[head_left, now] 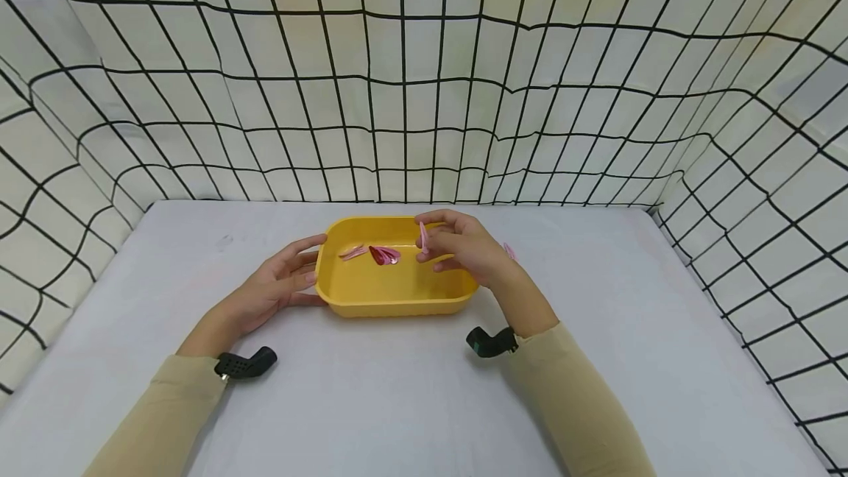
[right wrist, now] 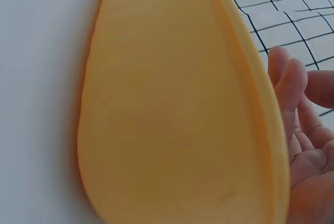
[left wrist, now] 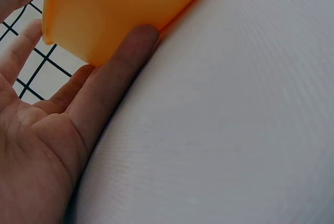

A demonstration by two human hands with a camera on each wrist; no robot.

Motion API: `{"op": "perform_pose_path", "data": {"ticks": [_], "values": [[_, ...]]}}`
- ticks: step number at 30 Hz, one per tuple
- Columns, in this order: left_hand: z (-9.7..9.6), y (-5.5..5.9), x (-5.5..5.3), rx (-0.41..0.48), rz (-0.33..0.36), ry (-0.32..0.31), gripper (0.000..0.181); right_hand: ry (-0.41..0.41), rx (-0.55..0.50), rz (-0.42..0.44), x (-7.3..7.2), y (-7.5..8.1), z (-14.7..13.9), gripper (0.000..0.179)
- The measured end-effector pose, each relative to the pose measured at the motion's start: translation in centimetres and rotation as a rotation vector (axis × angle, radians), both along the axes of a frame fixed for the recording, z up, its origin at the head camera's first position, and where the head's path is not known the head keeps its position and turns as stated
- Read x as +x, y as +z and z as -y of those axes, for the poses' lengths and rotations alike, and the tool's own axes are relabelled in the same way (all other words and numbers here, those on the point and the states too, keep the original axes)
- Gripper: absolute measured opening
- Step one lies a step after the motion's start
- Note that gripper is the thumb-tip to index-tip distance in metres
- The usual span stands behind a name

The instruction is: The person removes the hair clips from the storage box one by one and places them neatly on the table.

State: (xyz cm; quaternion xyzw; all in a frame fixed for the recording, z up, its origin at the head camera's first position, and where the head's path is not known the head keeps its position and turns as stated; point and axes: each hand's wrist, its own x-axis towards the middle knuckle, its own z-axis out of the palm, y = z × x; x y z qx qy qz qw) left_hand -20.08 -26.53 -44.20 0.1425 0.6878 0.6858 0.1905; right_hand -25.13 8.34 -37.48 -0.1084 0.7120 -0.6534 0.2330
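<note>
A yellow plastic tray (head_left: 391,308) stands on the white table, with several pink and red hair clips (head_left: 385,255) lying on its floor. My left hand (head_left: 268,289) is at the tray's left end. In the left wrist view its extended fingers (left wrist: 112,78) touch the tray's outer side wall. Over the right part of the tray is my right hand (head_left: 467,249), pinching a pink hair clip (head_left: 423,238) between thumb and finger. In the right wrist view, the fingers (right wrist: 292,85) show past the tray rim, and the clip cannot be made out there.
Another pink hair clip (head_left: 509,251) lies on the table just right of the tray, partly behind the right hand. White cloth covers the table (head_left: 371,396). A black wire grid (head_left: 404,83) with white sheeting behind it encloses the back and both sides.
</note>
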Motion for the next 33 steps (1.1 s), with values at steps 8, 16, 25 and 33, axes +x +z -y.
{"op": "perform_pose_path", "data": {"ticks": [8,16,25,33], "values": [[-0.1,0.1,0.0,-0.008,-0.001,0.005,0.063,-0.056,0.039,-0.011,0.3,0.3,-3.1,0.035],[0.0,0.1,-0.1,-0.007,0.0,0.004,0.063,-0.124,0.048,-0.023,0.0,0.1,-5.8,0.041],[0.2,-0.3,-0.1,-0.007,-0.016,0.005,0.063,-0.193,0.093,-0.058,-0.5,-0.2,-7.9,0.035],[0.0,-0.3,-0.2,-0.005,-0.016,0.0,0.063,-0.261,0.125,-0.09,-0.9,-0.4,-9.9,0.035]]}}
